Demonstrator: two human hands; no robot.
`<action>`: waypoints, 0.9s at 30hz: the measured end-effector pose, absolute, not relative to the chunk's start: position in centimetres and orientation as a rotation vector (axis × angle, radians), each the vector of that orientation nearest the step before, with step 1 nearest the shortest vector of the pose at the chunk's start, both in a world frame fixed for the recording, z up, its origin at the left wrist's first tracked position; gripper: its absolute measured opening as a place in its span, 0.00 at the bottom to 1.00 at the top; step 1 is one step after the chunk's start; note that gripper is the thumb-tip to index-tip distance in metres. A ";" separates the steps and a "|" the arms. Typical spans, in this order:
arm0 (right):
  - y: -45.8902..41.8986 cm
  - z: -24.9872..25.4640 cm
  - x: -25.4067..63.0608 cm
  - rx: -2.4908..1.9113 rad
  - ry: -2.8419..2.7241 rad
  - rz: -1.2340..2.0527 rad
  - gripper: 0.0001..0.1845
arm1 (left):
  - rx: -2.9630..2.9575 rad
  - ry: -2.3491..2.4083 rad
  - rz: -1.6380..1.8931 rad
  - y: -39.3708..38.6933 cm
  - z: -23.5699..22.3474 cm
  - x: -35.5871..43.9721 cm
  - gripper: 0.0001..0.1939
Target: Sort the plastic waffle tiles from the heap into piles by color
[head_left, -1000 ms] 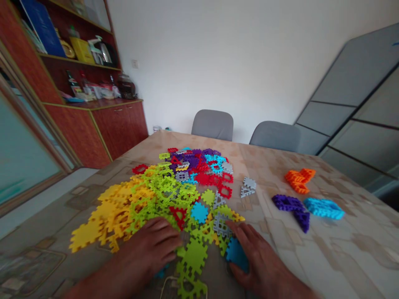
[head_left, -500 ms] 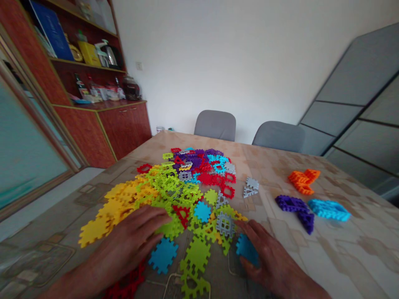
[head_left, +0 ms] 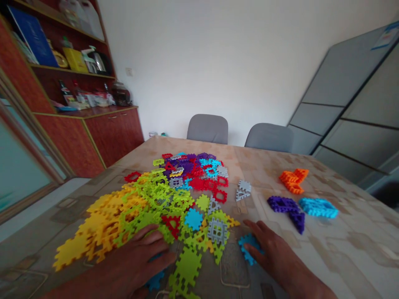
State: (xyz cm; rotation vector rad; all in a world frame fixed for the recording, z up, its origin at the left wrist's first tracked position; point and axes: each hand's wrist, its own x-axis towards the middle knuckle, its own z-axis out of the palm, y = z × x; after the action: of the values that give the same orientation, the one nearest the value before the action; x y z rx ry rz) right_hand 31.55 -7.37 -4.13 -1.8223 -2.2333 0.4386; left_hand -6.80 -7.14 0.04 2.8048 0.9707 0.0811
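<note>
My left hand (head_left: 143, 253) lies over a blue square tile (head_left: 156, 281) with its fingers apart. Parts of that tile show between and below the fingers; the rest is hidden. To the right, my right hand (head_left: 276, 251) has its thumb and fingers around another blue square tile (head_left: 246, 248) with toothed edges, low at the table. Between the hands lie a green square tile (head_left: 188, 263) and a grey window tile (head_left: 217, 231). A red triangular tile (head_left: 171, 224) and a light blue tile (head_left: 193, 219) sit just beyond my left fingertips.
A heap of yellow tiles (head_left: 102, 207), green, red and purple ones covers the table's left and middle. Stacked orange (head_left: 294, 180), purple (head_left: 283, 204) and light blue tiles (head_left: 318, 207) stand at the right. Two grey chairs (head_left: 207, 128) are behind the table (head_left: 349, 249).
My right hand has shifted the blue tile rightward, away from the grey window tile. My left hand moved off the other blue tile, then came back over it. The view also shifted.
</note>
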 end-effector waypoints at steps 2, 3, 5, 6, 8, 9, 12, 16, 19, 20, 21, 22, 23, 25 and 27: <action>-7.5 -3.6 32.1 -1.766 -2.234 0.537 0.30 | 2.795 1.000 0.071 -7.1 -0.8 -7.3 0.42; -7.6 -3.3 32.4 -1.743 -2.229 0.590 0.29 | 2.796 1.024 0.090 -7.1 -1.4 -7.8 0.43; -7.8 -2.8 32.8 -1.707 -2.191 0.674 0.28 | 2.792 1.095 0.173 -7.0 -2.4 -8.8 0.45; -7.9 -2.7 32.9 -1.693 -2.162 0.702 0.28 | 2.778 1.138 0.225 -6.9 -2.7 -9.0 0.45; -8.1 -2.5 32.9 -1.662 -2.111 0.751 0.28 | 2.742 1.179 0.347 -6.7 -2.6 -8.7 0.45; -8.1 -2.5 32.9 -1.645 -2.082 0.777 0.28 | 2.722 1.172 0.406 -6.6 -2.2 -8.0 0.44; -8.0 -2.7 32.5 -1.571 -1.987 0.930 0.28 | 2.660 1.117 0.534 -6.3 -0.2 -3.9 0.44; -7.2 -3.3 32.8 -1.505 -1.969 0.945 0.26 | 2.606 0.955 0.447 -5.7 1.6 4.2 0.42; -6.4 -3.5 33.5 -1.537 -2.000 0.784 0.24 | 2.628 0.847 0.398 -5.1 1.0 9.6 0.38; -6.2 -3.5 33.8 -1.557 -2.005 0.744 0.24 | 2.652 0.828 0.391 -4.9 0.6 11.0 0.37; -6.0 -3.5 34.1 -1.579 -2.008 0.710 0.23 | 2.677 0.813 0.376 -4.8 0.1 12.1 0.37; -5.9 -3.4 34.3 -1.604 -2.009 0.684 0.23 | 2.699 0.804 0.365 -4.7 -0.3 12.9 0.37; -5.8 -3.3 34.4 -1.629 -2.010 0.659 0.22 | 2.714 0.793 0.352 -4.5 -0.6 13.4 0.37; -5.8 -3.0 34.6 -1.660 -2.026 0.614 0.22 | 2.715 0.775 0.349 -4.0 -1.0 13.3 0.36; -5.9 -2.8 34.6 -1.639 -2.059 0.571 0.21 | 2.698 0.770 0.372 -2.7 -0.8 11.8 0.32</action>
State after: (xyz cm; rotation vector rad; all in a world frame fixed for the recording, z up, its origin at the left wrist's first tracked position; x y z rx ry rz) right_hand 34.62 -5.93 -2.75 -1.6393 -2.0592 0.5711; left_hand 11.77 -2.67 -0.79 2.6982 0.7704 0.3721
